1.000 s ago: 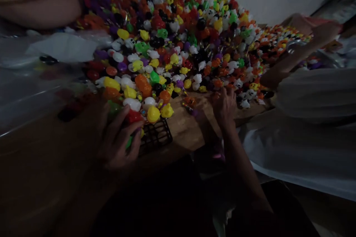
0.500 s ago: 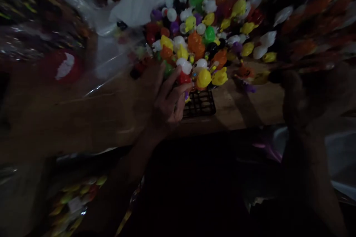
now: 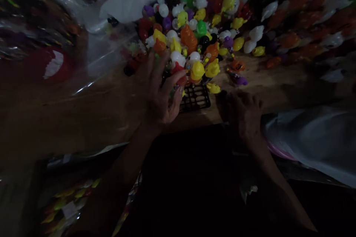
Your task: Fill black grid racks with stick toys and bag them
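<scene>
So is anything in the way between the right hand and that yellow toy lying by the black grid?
Nothing visible is. The right hand rests on the wooden table, and the yellow toy lies just beyond its fingers, beside the black grid. Only bare wood shows between them. The left hand is over at the grid's other side.

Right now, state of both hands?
Left hand: fingers spread over the small toys on the black grid tray, touching them; no closed grasp visible.
Right hand: knuckles up on the wooden table; grip cannot be told.

bare wooden table strip open, toy pile blocking beyond, plastic sheet crowding right
</scene>
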Tool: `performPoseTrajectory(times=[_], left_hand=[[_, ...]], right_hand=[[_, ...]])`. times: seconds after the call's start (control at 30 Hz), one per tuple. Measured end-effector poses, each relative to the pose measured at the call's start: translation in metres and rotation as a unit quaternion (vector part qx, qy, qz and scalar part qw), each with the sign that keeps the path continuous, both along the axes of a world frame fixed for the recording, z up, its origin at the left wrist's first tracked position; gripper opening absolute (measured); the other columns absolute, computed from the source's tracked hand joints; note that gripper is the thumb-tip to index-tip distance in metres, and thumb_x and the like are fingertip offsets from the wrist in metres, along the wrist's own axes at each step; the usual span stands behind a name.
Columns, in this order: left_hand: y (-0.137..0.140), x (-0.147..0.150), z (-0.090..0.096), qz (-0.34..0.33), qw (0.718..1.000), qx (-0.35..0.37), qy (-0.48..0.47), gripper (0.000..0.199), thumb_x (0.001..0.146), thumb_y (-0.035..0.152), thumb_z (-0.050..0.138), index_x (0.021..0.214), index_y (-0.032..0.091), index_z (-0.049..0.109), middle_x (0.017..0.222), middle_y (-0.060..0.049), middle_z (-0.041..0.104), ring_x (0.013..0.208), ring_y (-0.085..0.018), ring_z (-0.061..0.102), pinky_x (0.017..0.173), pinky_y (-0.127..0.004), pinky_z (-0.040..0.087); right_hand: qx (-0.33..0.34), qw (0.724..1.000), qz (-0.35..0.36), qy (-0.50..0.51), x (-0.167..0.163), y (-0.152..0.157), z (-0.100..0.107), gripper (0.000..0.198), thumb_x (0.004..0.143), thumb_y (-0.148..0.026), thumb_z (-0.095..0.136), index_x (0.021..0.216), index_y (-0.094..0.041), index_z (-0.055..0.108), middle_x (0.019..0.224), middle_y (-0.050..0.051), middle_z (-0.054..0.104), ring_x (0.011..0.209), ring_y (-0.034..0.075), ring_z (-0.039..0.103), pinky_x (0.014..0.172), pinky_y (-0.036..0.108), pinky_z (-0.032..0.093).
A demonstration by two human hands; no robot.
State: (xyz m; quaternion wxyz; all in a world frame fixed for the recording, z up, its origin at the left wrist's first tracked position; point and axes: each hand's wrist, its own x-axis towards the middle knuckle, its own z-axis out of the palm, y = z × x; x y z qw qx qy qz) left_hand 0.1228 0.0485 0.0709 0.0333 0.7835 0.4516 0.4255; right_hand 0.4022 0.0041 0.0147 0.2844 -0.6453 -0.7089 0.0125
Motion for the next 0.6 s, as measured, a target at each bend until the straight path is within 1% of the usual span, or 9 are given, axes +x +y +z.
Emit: performPoseTrajectory(times=[0.07, 0.1, 0.17, 0.23, 0.33, 0.4, 0.43, 0.5, 0.6], left_hand=[[0.001, 0.001, 0.002, 0.010, 1.000, 0.013, 0.007, 0.041, 0.107, 0.043, 0.038, 0.135, 0.024, 0.062, 0.161, -0.007, 0.046, 0.160, -0.029, 0.024, 0.134, -0.056, 0.023], [0.002, 0.001, 0.003, 0.017, 1.000, 0.012, 0.017, 0.043, 0.108, 0.044, 0.034, 0.135, 0.024, 0.062, 0.160, -0.006, 0.048, 0.160, -0.028, 0.024, 0.134, -0.057, 0.023], [0.003, 0.001, 0.004, 0.034, 0.999, -0.015, 0.035, 0.044, 0.108, 0.044, 0.030, 0.136, 0.030, 0.060, 0.160, -0.002, 0.048, 0.161, -0.024, 0.022, 0.134, -0.056, 0.023], [0.002, 0.001, 0.005, 0.038, 0.997, -0.046, 0.040, 0.041, 0.107, 0.044, 0.031, 0.137, 0.036, 0.058, 0.159, 0.002, 0.049, 0.162, -0.022, 0.019, 0.135, -0.054, 0.022], [-0.001, -0.001, 0.006, 0.008, 0.999, -0.045, 0.023, 0.039, 0.107, 0.040, 0.035, 0.139, 0.034, 0.056, 0.161, -0.001, 0.047, 0.162, -0.024, 0.019, 0.135, -0.054, 0.023], [-0.003, -0.003, 0.006, -0.013, 0.999, -0.041, 0.023, 0.041, 0.107, 0.037, 0.032, 0.142, 0.031, 0.053, 0.165, -0.001, 0.041, 0.162, -0.024, 0.017, 0.135, -0.053, 0.022], [-0.003, -0.004, 0.006, -0.025, 0.999, -0.042, 0.024, 0.043, 0.107, 0.036, 0.031, 0.144, 0.030, 0.051, 0.167, -0.001, 0.038, 0.163, -0.024, 0.015, 0.135, -0.053, 0.020], [-0.001, -0.006, 0.004, -0.061, 0.997, -0.042, 0.012, 0.046, 0.106, 0.036, 0.030, 0.147, 0.029, 0.049, 0.167, 0.000, 0.038, 0.163, -0.025, 0.011, 0.135, -0.053, 0.018], [0.005, -0.009, -0.002, -0.120, 0.992, -0.023, -0.044, 0.048, 0.105, 0.037, 0.031, 0.148, 0.028, 0.051, 0.164, 0.000, 0.044, 0.163, -0.025, 0.011, 0.135, -0.052, 0.017]], right_hand=[[-0.023, 0.999, -0.001, -0.033, -0.003, 0.002, 0.005, 0.025, 0.095, -0.029, 0.058, 0.116, -0.024, 0.071, 0.114, 0.017, 0.069, 0.103, 0.036, 0.062, 0.090, 0.055, 0.047], [-0.029, 0.999, 0.003, -0.026, -0.005, 0.004, 0.007, 0.024, 0.096, -0.028, 0.056, 0.113, -0.024, 0.072, 0.109, 0.017, 0.069, 0.099, 0.035, 0.063, 0.087, 0.053, 0.049], [-0.025, 0.999, 0.008, 0.030, -0.010, 0.004, 0.012, 0.022, 0.096, -0.028, 0.053, 0.105, -0.023, 0.073, 0.102, 0.016, 0.069, 0.092, 0.031, 0.065, 0.079, 0.047, 0.051], [-0.026, 0.994, 0.002, 0.104, -0.016, 0.001, 0.016, 0.017, 0.095, -0.030, 0.057, 0.098, -0.022, 0.071, 0.097, 0.014, 0.070, 0.084, 0.027, 0.066, 0.071, 0.042, 0.053], [-0.076, 0.982, 0.001, 0.174, -0.030, -0.006, 0.024, 0.016, 0.089, -0.038, 0.069, 0.093, -0.022, 0.070, 0.083, 0.009, 0.072, 0.075, 0.027, 0.067, 0.063, 0.039, 0.053], [-0.114, 0.971, 0.035, 0.208, -0.044, -0.007, 0.028, 0.017, 0.089, -0.039, 0.070, 0.095, -0.023, 0.071, 0.082, 0.008, 0.073, 0.076, 0.027, 0.069, 0.063, 0.039, 0.055], [-0.120, 0.965, 0.060, 0.227, -0.052, -0.005, 0.028, 0.017, 0.090, -0.039, 0.068, 0.097, -0.023, 0.071, 0.085, 0.008, 0.074, 0.078, 0.027, 0.070, 0.064, 0.039, 0.056], [-0.107, 0.953, 0.100, 0.266, -0.067, 0.002, 0.026, 0.018, 0.092, -0.036, 0.065, 0.100, -0.022, 0.072, 0.092, 0.009, 0.076, 0.084, 0.027, 0.072, 0.071, 0.039, 0.058], [-0.073, 0.937, 0.104, 0.325, -0.087, 0.014, 0.014, 0.021, 0.092, -0.037, 0.066, 0.100, -0.019, 0.074, 0.098, 0.009, 0.078, 0.091, 0.026, 0.074, 0.079, 0.040, 0.059]])
